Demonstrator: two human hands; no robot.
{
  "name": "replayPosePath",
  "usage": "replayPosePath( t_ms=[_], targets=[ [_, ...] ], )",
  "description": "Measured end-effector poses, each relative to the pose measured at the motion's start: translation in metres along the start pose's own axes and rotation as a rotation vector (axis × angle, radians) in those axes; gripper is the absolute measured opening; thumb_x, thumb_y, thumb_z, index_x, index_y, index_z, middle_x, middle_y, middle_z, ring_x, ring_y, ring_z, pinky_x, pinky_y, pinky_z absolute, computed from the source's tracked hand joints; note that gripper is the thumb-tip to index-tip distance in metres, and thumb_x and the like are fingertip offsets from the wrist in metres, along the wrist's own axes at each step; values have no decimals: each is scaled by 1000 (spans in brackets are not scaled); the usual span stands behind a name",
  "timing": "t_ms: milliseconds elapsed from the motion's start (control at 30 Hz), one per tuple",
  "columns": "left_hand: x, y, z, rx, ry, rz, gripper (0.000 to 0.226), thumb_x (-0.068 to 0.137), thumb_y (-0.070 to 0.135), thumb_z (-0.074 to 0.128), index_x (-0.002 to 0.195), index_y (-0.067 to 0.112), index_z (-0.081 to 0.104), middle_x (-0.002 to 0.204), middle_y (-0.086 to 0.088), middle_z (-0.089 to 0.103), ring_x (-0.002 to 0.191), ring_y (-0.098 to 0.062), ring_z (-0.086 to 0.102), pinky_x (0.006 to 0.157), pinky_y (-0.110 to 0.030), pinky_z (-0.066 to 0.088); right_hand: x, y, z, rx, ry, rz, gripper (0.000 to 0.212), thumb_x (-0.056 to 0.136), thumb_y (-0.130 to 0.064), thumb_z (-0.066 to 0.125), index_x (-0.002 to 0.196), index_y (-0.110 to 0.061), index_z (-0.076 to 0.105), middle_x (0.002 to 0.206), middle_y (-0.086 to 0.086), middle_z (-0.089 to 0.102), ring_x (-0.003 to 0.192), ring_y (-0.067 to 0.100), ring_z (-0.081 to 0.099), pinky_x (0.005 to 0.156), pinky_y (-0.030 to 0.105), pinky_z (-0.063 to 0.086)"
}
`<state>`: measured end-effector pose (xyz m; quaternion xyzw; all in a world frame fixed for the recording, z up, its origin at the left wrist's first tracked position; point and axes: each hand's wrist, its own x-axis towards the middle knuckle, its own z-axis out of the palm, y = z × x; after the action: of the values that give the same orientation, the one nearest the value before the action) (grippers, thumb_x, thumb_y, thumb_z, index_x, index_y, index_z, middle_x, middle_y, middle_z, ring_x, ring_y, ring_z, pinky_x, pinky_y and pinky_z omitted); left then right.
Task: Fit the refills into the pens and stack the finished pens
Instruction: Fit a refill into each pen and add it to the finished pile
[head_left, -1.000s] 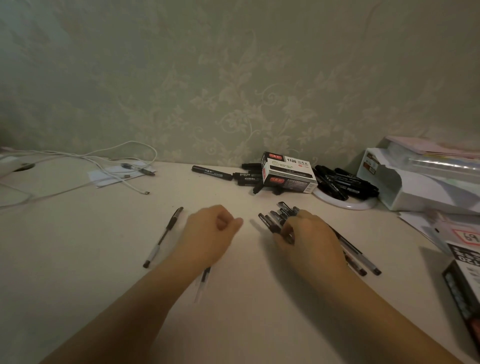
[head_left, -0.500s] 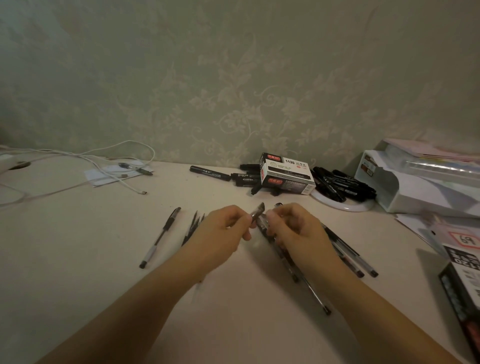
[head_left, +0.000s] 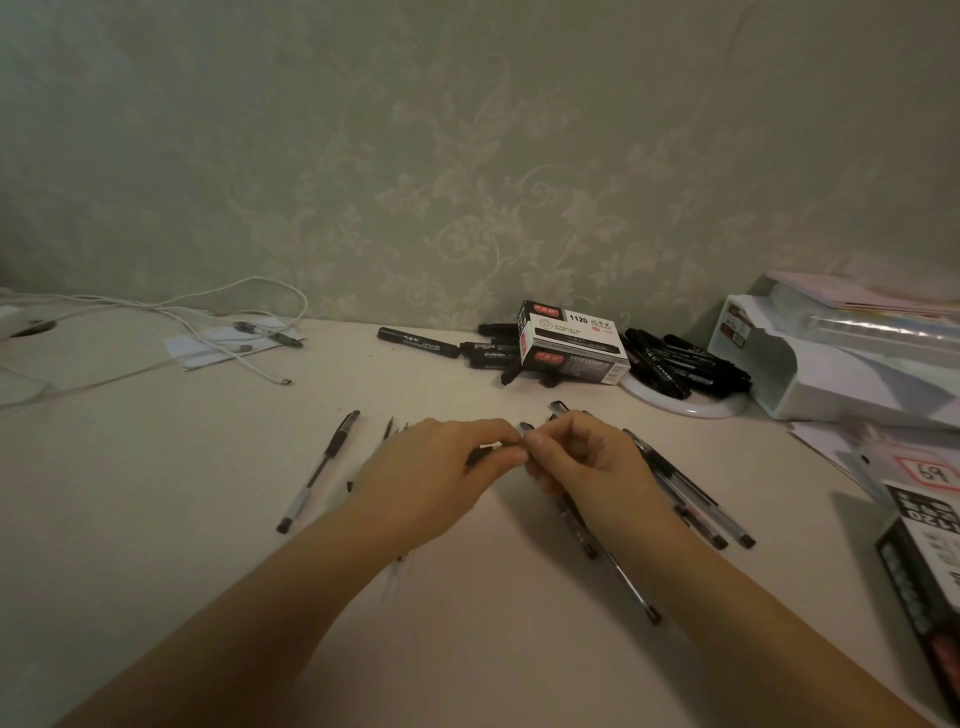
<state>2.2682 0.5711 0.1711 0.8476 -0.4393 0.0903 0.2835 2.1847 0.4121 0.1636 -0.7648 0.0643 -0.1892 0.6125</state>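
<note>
My left hand (head_left: 441, 467) and my right hand (head_left: 587, 460) meet at their fingertips over the middle of the table. Together they pinch one clear pen (head_left: 623, 577); its barrel runs down to the right under my right hand, its tip near my forearm. A small dark part shows under my left fingers. One finished pen (head_left: 319, 470) lies alone to the left. Thin refills (head_left: 389, 428) peek out behind my left hand. A bunch of clear pens (head_left: 696, 499) lies to the right of my right hand.
A marker box (head_left: 571, 343) and loose black markers (head_left: 421, 343) sit by the wall, with more markers on a white plate (head_left: 685, 402). White cables (head_left: 171, 317) lie at the far left. A white tray (head_left: 831, 364) and boxes (head_left: 924, 571) fill the right side.
My right hand lifted a pen from the bunch and both hands came together on it. My left hand moved right, which uncovered the refills behind it.
</note>
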Motion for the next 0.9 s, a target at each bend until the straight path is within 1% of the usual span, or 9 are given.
replayPosePath(
  t_ms=[167, 233, 300, 433, 500, 600, 767, 833, 900],
  targets=[
    [0, -1, 0, 28, -5, -42, 44, 87, 69, 29, 111, 42, 53, 70, 12, 61, 65, -2, 57, 59, -30, 49, -1, 1, -1, 22, 50, -34, 4, 92, -20, 67, 92, -19, 71, 80, 1, 74, 71, 11, 69, 66, 17, 53],
    [-1, -2, 3, 57, 13, -78, 39, 87, 68, 30, 109, 38, 41, 63, 9, 54, 58, -4, 53, 51, -28, 42, 0, 2, -4, -43, 123, -45, 4, 91, -24, 69, 91, -27, 70, 85, -6, 74, 78, 6, 69, 67, 17, 53],
    [-2, -6, 3, 27, 33, -115, 28, 93, 57, 40, 106, 33, 34, 62, 8, 50, 55, -5, 50, 51, -28, 40, 0, 3, -9, -232, 182, -67, 6, 88, -29, 72, 90, -32, 66, 86, -15, 71, 81, -3, 65, 67, 10, 50],
    [-2, -10, 5, -41, 30, -120, 14, 97, 31, 47, 98, 23, 35, 64, 7, 48, 53, -8, 45, 51, -33, 41, -2, 8, -10, -671, 65, -181, 12, 88, -29, 71, 89, -35, 61, 84, -20, 60, 84, 0, 55, 63, 9, 39],
    [-2, -10, 5, -44, 29, -110, 11, 97, 27, 48, 96, 23, 37, 66, 7, 49, 55, -8, 46, 52, -30, 40, -4, 10, -7, -763, 1, -235, 10, 89, -32, 70, 92, -34, 61, 85, -23, 56, 88, 1, 50, 68, 11, 34],
    [-2, -11, 6, -17, 28, -92, 11, 96, 27, 51, 94, 25, 40, 73, 8, 49, 62, -7, 47, 54, -25, 35, -5, 13, -6, -843, -61, -290, 9, 89, -35, 70, 91, -31, 62, 82, -24, 52, 87, 6, 47, 74, 26, 40],
    [-3, -10, 6, 40, 21, -75, 11, 96, 31, 51, 94, 29, 40, 86, 12, 50, 75, -6, 50, 62, -24, 43, -4, 12, -7, -885, -97, -299, 4, 92, -33, 66, 96, -31, 64, 91, -20, 60, 92, 10, 50, 87, 35, 45],
    [-3, -9, 5, 35, 17, -53, 10, 97, 32, 50, 94, 30, 41, 89, 12, 51, 77, -6, 51, 63, -24, 44, -3, 10, -6, -789, -53, -286, 11, 94, -36, 62, 102, -29, 65, 96, -18, 62, 91, 6, 54, 85, 26, 45],
    [-3, -6, 5, 15, 1, -7, 7, 97, 32, 50, 96, 29, 44, 93, 11, 52, 81, -7, 52, 68, -30, 49, -4, 5, -4, -578, 4, -218, 19, 94, -42, 58, 104, -29, 68, 91, -16, 66, 84, 1, 59, 73, 13, 46]
  ],
)
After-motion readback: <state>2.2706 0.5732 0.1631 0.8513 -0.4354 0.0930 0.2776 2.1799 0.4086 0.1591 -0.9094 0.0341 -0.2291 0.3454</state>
